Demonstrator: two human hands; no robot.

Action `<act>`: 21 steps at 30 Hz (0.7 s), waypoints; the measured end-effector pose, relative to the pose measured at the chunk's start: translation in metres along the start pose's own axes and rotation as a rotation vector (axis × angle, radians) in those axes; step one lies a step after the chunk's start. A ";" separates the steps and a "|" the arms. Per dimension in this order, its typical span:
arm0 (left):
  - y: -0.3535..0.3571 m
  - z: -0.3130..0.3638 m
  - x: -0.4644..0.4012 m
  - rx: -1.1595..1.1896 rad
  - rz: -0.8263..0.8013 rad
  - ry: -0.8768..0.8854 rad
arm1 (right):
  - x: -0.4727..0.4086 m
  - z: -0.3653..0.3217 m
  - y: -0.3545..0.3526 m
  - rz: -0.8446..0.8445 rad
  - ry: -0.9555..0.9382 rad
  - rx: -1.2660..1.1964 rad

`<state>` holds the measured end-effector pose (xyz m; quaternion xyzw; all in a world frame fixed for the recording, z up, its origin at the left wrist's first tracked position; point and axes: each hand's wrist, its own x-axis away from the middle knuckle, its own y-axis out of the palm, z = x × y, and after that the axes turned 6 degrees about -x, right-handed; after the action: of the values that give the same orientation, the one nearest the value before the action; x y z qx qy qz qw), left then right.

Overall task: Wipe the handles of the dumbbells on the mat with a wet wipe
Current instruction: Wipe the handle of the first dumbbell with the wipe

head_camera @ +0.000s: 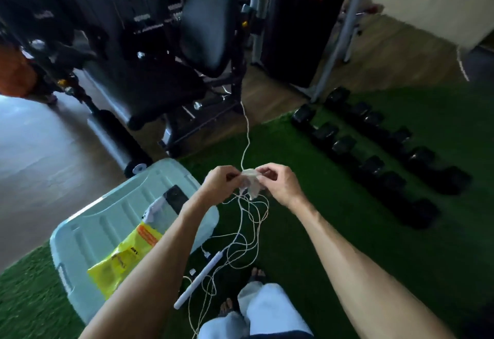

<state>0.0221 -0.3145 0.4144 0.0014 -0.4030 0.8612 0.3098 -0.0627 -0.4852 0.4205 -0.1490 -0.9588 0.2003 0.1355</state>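
Note:
Both my hands are raised in front of me over the green mat. My left hand and my right hand each pinch an edge of a crumpled white wet wipe held between them. Two rows of black dumbbells lie on the mat to the right, well away from my hands. Their handles are dark and hard to make out.
A pale green plastic bin lid sits at the lower left with a yellow wipe packet and a phone on it. White cords and a power strip lie near my feet. A black weight bench stands ahead.

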 end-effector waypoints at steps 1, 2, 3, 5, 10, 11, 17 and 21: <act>0.008 0.012 -0.003 0.014 -0.023 0.023 | 0.009 0.005 -0.013 0.000 0.029 -0.037; 0.016 0.023 -0.007 0.037 -0.054 0.040 | 0.018 0.009 -0.026 0.008 0.061 -0.062; 0.026 0.035 -0.010 0.068 -0.092 0.053 | 0.027 0.015 -0.039 0.034 0.091 -0.085; 0.045 0.055 -0.014 0.113 -0.172 0.081 | 0.043 0.025 -0.064 0.122 0.129 -0.120; 0.099 0.122 -0.027 0.191 -0.406 0.129 | 0.084 0.063 -0.134 0.336 0.222 -0.206; 0.110 0.139 -0.029 0.214 -0.454 0.140 | 0.093 0.072 -0.149 0.377 0.237 -0.225; 0.192 0.238 -0.035 0.269 -0.616 0.209 | 0.147 0.128 -0.231 0.483 0.325 -0.412; 0.250 0.298 -0.036 0.299 -0.704 0.203 | 0.176 0.162 -0.291 0.616 0.362 -0.439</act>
<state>-0.1562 -0.6611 0.4334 0.0996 -0.2153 0.7472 0.6208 -0.3429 -0.7354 0.4362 -0.4870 -0.8500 -0.0072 0.2006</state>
